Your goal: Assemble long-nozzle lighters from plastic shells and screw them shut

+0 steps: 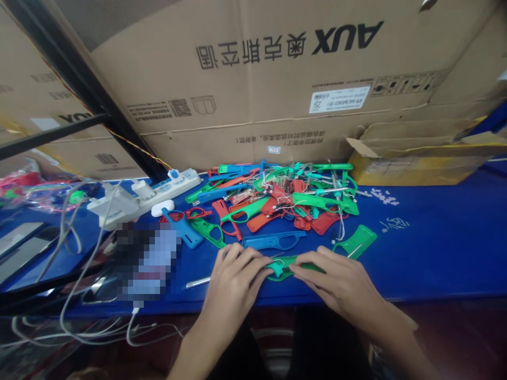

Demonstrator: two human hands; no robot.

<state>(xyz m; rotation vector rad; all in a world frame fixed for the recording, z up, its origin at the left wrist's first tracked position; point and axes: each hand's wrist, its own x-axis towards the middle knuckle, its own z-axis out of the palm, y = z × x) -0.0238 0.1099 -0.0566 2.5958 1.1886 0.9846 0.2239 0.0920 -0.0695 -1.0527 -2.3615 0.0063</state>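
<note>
Near the table's front edge, a green lighter casing (291,260) lies between my hands, its inside facing up. A teal trigger piece (278,268) and a thin white wire show in it. My left hand (236,274) is closed on the casing's left part, fingertips at the trigger piece. With thumb and fingers pinched, my right hand (336,278) grips the right part; its fingertips hide any small part there. A metal lighter tube (197,283) sticks out left of my left hand. Just beyond lies a blue casing half (273,240), and a green casing piece (361,240) rests to the right.
A heap of red, green and blue lighter parts (259,217) lies behind my hands, against a large carton (253,100). An opened box (412,166) stands back right. At left are a power strip (184,182), cables and a phone (152,264).
</note>
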